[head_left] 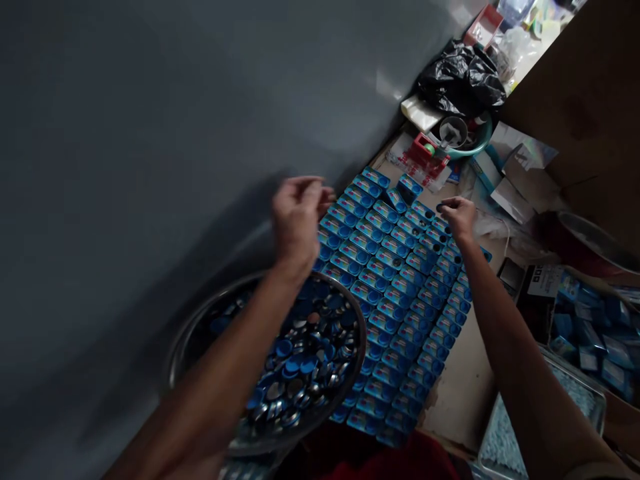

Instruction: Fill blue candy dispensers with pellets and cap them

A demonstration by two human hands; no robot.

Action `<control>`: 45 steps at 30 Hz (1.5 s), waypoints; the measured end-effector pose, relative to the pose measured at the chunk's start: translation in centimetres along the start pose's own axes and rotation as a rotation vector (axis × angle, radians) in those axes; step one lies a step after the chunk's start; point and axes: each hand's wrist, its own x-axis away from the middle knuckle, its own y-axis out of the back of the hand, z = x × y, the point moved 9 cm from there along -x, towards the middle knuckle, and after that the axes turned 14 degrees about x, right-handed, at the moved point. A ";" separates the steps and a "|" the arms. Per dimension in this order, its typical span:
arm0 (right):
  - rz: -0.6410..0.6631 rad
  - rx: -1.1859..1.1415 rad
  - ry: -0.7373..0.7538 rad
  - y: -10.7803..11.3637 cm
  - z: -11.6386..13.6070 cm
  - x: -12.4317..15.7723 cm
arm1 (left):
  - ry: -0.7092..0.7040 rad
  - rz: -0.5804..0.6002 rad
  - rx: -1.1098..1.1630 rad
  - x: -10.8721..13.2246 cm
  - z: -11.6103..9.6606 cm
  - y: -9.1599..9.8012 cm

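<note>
My left hand (299,223) is raised above the far rim of a large metal bowl (364,333), its fingers curled together; whatever they may hold is hidden. Inside that bowl lie many small round caps (293,365), some blue, some silvery. Over the far right part of the blue boxes, my right hand (460,215) pinches a small dark round cap (440,207) between thumb and fingers. The printed blue boxes (393,287) lie side by side in slanting rows, each with a round spot at one end. Two boxes (403,193) at the far end stand tilted out of line.
A grey wall (150,120) rises on the left. Beyond the boxes are a red tape dispenser (425,150), a teal basin (473,147) and a black plastic bag (457,80). On the right, more blue packets (590,327) sit near a metal tray (600,407).
</note>
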 end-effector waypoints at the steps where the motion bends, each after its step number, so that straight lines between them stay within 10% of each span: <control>1: -0.001 0.001 -0.027 0.4 -1.2 -1.2 | -0.258 -0.029 -0.200 1.1 -3.2 2.7; 4: 0.029 0.057 -0.004 0.2 -2.5 -3.0 | -0.520 -0.008 -0.690 6.1 -6.2 10.0; 10: 0.137 0.322 0.087 -2.5 -0.6 -2.2 | -0.601 0.493 -1.084 16.2 -0.1 17.1; 18: 0.344 0.575 0.013 -3.4 -0.6 -5.4 | -0.379 0.455 -1.514 17.4 5.6 16.1; 26: 0.327 0.639 0.001 -3.6 -0.7 -6.5 | -0.258 0.549 -1.447 17.3 7.6 14.3; 33: 0.045 0.239 0.185 1.3 6.1 4.6 | -0.038 0.372 -0.929 14.0 4.1 15.4; 40: 0.543 -0.362 0.750 -5.0 20.4 26.0 | 0.101 0.384 -0.675 13.8 2.7 14.8; 45: 0.590 -0.320 0.743 -8.2 21.3 28.4 | 0.151 0.393 -0.590 13.8 3.1 14.6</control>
